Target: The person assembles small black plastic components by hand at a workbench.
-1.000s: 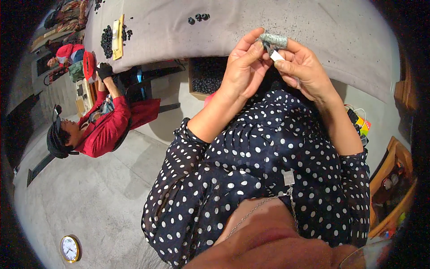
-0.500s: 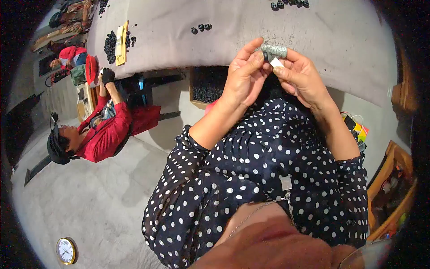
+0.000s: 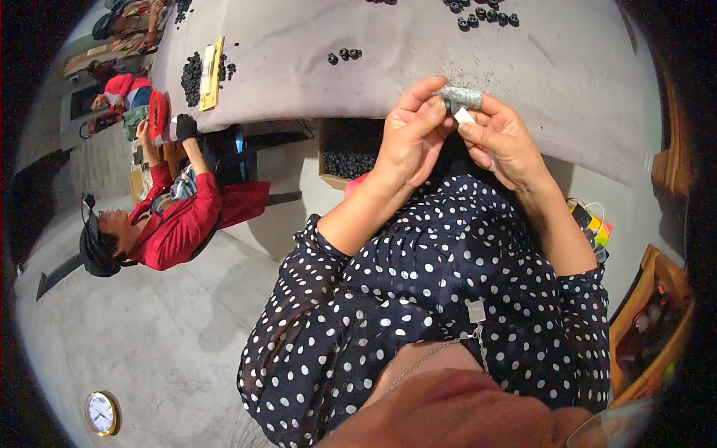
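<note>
Close together above the near edge of the table, both my hands work on a small part. My left hand (image 3: 409, 138) pinches a small black piece (image 3: 449, 106), mostly hidden by the fingers, between thumb and index finger. A small flat white piece (image 3: 464, 116) is pinched in my right hand (image 3: 511, 145), its edge right beside the black piece. Over the end of my right index finger there seems to be a grey speckled sleeve (image 3: 461, 96). Dark crumbs (image 3: 455, 77) lie scattered on the cloth just beyond the fingers.
Three small black round parts (image 3: 344, 56) lie on the grey cloth-covered table (image 3: 299, 82), with several more (image 3: 478, 19) farther back. A yellow board (image 3: 212, 75) sits by a black pile. Below the edge is a box of black parts (image 3: 349, 166). A person in red (image 3: 179, 224) works at left.
The whole view has shifted slightly, so the table and hands appear a little lower. My hands keep the same grip. The co-worker's hands have moved apart.
</note>
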Demonstrator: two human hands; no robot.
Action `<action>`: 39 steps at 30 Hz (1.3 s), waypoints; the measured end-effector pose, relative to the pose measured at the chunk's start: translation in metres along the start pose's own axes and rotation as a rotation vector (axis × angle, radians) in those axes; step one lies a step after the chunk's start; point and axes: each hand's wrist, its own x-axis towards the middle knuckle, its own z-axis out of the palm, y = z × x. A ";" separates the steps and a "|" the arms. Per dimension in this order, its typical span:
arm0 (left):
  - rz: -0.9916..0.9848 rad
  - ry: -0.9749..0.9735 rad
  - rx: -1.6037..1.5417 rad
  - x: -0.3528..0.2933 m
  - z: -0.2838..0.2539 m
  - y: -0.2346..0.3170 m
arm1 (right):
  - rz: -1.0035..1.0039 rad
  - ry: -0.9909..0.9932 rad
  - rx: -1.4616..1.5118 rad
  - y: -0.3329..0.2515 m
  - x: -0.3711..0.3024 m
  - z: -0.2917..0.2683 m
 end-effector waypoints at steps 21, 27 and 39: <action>0.864 0.245 1.746 0.085 -0.081 0.113 | -0.157 0.166 -0.194 -0.022 -0.007 -0.013; 0.758 -0.180 1.649 0.121 -0.006 0.063 | -0.194 0.217 -0.229 -0.030 -0.006 -0.019; 0.529 -0.255 1.786 0.135 0.013 0.032 | -0.218 0.234 -0.229 -0.028 -0.006 -0.028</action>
